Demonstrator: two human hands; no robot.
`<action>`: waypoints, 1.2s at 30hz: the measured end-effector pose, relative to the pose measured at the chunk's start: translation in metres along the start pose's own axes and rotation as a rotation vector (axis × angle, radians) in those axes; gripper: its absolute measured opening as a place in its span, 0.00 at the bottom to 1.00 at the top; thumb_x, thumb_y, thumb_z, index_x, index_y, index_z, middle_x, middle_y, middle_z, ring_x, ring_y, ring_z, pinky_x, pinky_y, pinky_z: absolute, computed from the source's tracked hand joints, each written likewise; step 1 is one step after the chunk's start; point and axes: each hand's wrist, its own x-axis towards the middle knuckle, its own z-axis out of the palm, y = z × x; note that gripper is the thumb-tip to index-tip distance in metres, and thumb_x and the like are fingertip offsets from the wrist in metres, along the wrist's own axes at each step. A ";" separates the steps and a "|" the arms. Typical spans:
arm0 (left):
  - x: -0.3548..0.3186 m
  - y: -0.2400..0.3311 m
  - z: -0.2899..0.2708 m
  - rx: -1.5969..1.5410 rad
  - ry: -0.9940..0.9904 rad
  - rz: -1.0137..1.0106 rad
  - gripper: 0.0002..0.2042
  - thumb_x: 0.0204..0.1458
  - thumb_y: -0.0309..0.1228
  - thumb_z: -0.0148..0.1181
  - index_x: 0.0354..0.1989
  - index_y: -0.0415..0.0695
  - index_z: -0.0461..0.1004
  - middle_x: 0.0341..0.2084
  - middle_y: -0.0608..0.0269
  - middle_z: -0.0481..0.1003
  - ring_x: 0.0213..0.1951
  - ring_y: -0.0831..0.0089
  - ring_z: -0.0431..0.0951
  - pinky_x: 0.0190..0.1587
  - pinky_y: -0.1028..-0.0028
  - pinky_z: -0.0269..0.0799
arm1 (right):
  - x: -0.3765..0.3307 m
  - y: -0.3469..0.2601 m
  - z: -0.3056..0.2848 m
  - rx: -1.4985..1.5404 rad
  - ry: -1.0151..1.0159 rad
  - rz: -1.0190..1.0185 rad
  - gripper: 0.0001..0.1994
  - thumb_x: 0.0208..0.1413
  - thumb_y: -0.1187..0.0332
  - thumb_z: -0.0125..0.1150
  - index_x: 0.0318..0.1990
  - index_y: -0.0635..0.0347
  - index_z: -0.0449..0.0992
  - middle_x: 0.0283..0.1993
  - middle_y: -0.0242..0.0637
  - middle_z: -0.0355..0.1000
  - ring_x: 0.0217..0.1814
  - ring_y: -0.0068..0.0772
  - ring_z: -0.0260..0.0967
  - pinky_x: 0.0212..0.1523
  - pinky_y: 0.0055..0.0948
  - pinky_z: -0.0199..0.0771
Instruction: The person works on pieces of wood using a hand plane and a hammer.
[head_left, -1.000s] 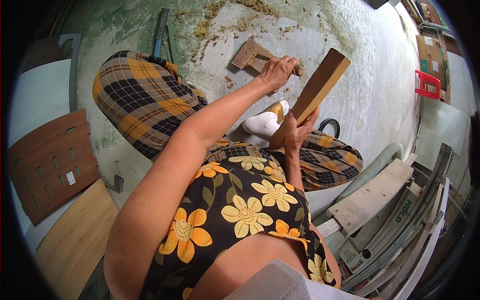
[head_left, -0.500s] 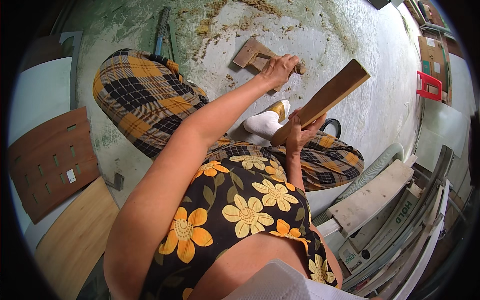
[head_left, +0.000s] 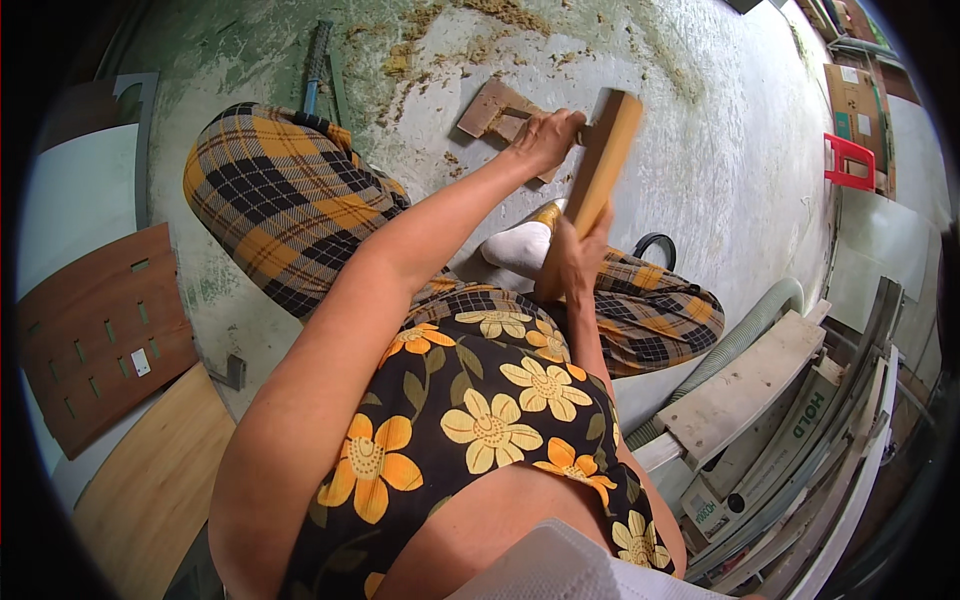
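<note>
I sit on a concrete floor in plaid trousers. My left hand reaches forward and is closed on a small tool, mostly hidden by the fingers, that it presses onto a flat brown wooden piece lying on the floor. My right hand grips the lower end of a long light wooden block, held almost upright. The block's top end is right beside my left hand.
Sawdust litters the floor ahead. A blue-handled tool lies at the far left. A slotted brown panel lies left. Stacked boards, a grey hose and a red stool are right.
The wooden block in my right hand has swung from leaning right to nearly upright, its top now close to my left hand. The left hand has stayed on the floor piece.
</note>
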 end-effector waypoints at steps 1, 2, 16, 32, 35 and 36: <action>-0.002 0.004 0.001 -0.044 -0.024 0.006 0.14 0.50 0.19 0.54 0.45 0.45 0.72 0.34 0.53 0.77 0.37 0.51 0.80 0.39 0.59 0.76 | -0.005 -0.005 0.005 0.054 0.041 0.011 0.37 0.51 0.70 0.63 0.69 0.63 0.54 0.56 0.47 0.68 0.53 0.39 0.70 0.57 0.36 0.70; -0.004 0.008 0.002 -0.088 -0.049 0.011 0.13 0.51 0.19 0.53 0.45 0.45 0.73 0.34 0.54 0.77 0.37 0.51 0.80 0.39 0.59 0.77 | -0.008 0.001 0.002 0.052 0.048 0.011 0.37 0.51 0.70 0.63 0.69 0.63 0.54 0.56 0.47 0.68 0.53 0.39 0.70 0.57 0.36 0.70; -0.009 0.009 0.005 0.053 0.003 0.096 0.17 0.47 0.18 0.56 0.47 0.44 0.71 0.36 0.51 0.76 0.40 0.48 0.79 0.41 0.56 0.77 | -0.008 0.010 -0.010 0.309 0.154 0.004 0.37 0.51 0.70 0.61 0.69 0.64 0.53 0.56 0.42 0.65 0.55 0.34 0.65 0.59 0.34 0.66; 0.001 0.000 -0.004 -0.117 0.015 -0.033 0.17 0.49 0.20 0.59 0.48 0.47 0.71 0.38 0.52 0.77 0.40 0.52 0.80 0.42 0.60 0.77 | 0.000 0.014 0.005 0.178 -0.061 -0.043 0.39 0.50 0.70 0.62 0.70 0.61 0.52 0.53 0.43 0.64 0.52 0.33 0.65 0.55 0.34 0.67; -0.001 -0.004 -0.002 -0.004 0.085 0.006 0.16 0.49 0.20 0.59 0.48 0.47 0.72 0.37 0.53 0.78 0.41 0.52 0.80 0.41 0.60 0.76 | -0.006 0.004 0.005 0.416 -0.106 0.148 0.38 0.50 0.71 0.60 0.70 0.61 0.52 0.52 0.41 0.65 0.49 0.32 0.66 0.52 0.32 0.69; 0.002 0.001 -0.003 -0.006 0.117 0.034 0.16 0.49 0.20 0.59 0.48 0.47 0.72 0.37 0.53 0.78 0.41 0.51 0.80 0.41 0.59 0.76 | -0.006 0.003 0.002 0.445 -0.046 0.054 0.37 0.50 0.72 0.60 0.69 0.61 0.53 0.51 0.40 0.66 0.47 0.31 0.67 0.51 0.32 0.70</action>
